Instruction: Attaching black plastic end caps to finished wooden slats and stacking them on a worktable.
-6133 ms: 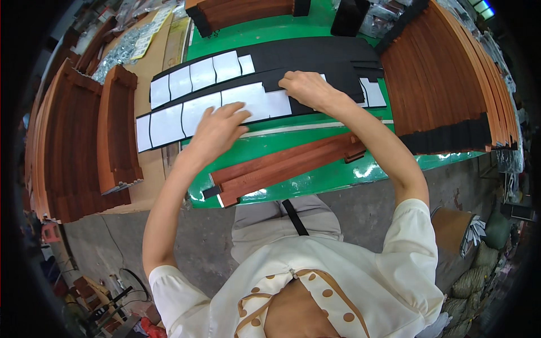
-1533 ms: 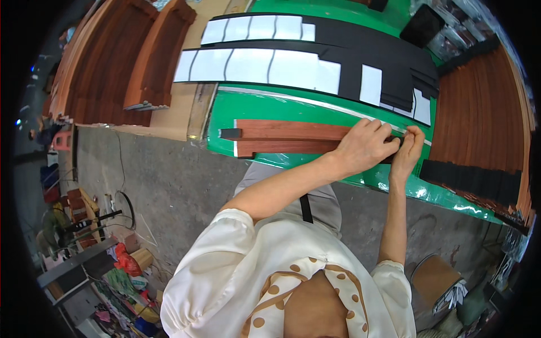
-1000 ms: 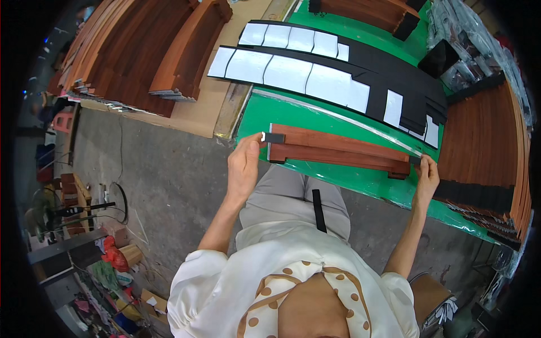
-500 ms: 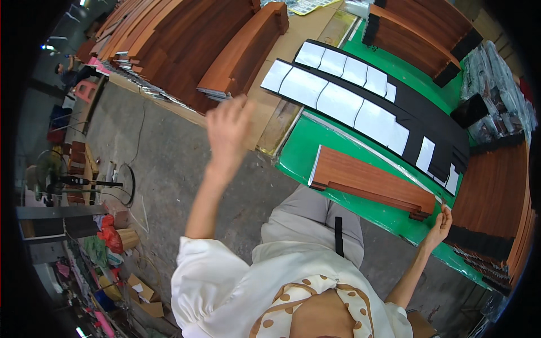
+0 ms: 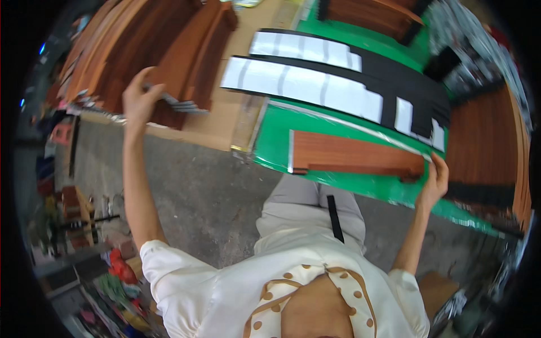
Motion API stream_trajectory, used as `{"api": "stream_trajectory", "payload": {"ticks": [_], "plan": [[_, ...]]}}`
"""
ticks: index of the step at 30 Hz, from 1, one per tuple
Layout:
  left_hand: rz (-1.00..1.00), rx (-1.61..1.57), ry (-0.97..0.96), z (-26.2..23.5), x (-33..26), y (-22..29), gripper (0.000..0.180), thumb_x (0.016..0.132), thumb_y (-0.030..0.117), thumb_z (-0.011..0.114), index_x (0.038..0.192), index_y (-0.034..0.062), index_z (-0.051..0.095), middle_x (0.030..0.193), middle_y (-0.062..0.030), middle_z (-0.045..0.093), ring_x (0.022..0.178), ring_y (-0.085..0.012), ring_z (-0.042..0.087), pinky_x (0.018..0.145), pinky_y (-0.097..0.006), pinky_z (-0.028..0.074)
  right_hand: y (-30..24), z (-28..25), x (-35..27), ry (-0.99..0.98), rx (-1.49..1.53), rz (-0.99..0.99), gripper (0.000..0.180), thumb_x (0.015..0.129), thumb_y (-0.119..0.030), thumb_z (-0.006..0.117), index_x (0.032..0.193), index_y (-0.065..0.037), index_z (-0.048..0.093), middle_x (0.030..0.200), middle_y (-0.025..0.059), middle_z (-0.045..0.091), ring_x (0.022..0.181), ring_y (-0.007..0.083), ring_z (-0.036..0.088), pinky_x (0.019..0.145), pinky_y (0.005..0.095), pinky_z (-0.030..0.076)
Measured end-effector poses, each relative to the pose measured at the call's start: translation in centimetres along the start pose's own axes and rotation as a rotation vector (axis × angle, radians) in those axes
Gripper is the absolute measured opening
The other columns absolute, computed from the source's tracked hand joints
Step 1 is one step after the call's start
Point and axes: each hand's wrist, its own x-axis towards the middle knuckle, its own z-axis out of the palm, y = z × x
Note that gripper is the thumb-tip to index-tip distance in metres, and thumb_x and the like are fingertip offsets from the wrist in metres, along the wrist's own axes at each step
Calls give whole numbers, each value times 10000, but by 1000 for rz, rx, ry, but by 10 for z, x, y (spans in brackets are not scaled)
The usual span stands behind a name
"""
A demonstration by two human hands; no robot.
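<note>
My left hand (image 5: pixel 140 104) is at the upper left, its thumb and fingers closed around the near corner of a brown wood-grain panel (image 5: pixel 189 56) in a stack. On the right, my right hand (image 5: pixel 434 183) has its fingers curled together beside the right end of another wood-grain panel (image 5: pixel 355 153), which lies flat on the green tabletop (image 5: pixel 276 127). Its fingertips meet the end of a thin whitish strip (image 5: pixel 349 121); anything pinched between them is too small to make out. Beyond that panel lie black sheets (image 5: pixel 389 70) bearing white rectangular pieces (image 5: pixel 307 81).
Tall stacks of wood-grain panels (image 5: pixel 107 50) stand on cardboard (image 5: pixel 220 121) at the left. More panels rest at the far side (image 5: pixel 366 19) and right (image 5: pixel 484 146). Clear plastic-wrapped items (image 5: pixel 468 50) are piled at the back right. A red stool (image 5: pixel 61 134) stands at far left.
My left hand has moved left from open air to the panel stack and closed on a panel there. My right hand stays by the tabletop panel's right end. The whole view has shifted.
</note>
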Motion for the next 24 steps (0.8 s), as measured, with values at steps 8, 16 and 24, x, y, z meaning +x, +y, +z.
{"api": "stream_trajectory", "payload": {"ticks": [8, 16, 24], "plan": [[11, -550, -237, 59, -85, 80, 481, 772, -76, 605, 1240, 16, 542, 1149, -73, 605, 942, -113, 587, 792, -218, 466, -61, 15, -14, -49, 71, -266, 177, 880, 0, 558, 1049, -26, 601, 1082, 74, 628, 1010, 151, 575, 886, 260, 431], [141, -618, -666, 135, -143, 137, 417, 776, -94, 599, 1185, -19, 557, 1054, -57, 615, 878, -115, 569, 758, -250, 475, -76, 27, -7, -372, -582, -827, 595, 685, -170, 750, 1234, -133, 525, 1278, 52, 517, 1247, 240, 427, 992, 660, 216], [306, -410, -572, 151, -142, 126, 346, 765, -85, 590, 1097, 14, 581, 1023, -159, 636, 906, -285, 629, 773, -328, 486, -47, 39, 2, -484, -536, -823, 309, 723, -70, 690, 1021, -85, 609, 949, 31, 607, 917, 214, 586, 956, 527, 373]]}}
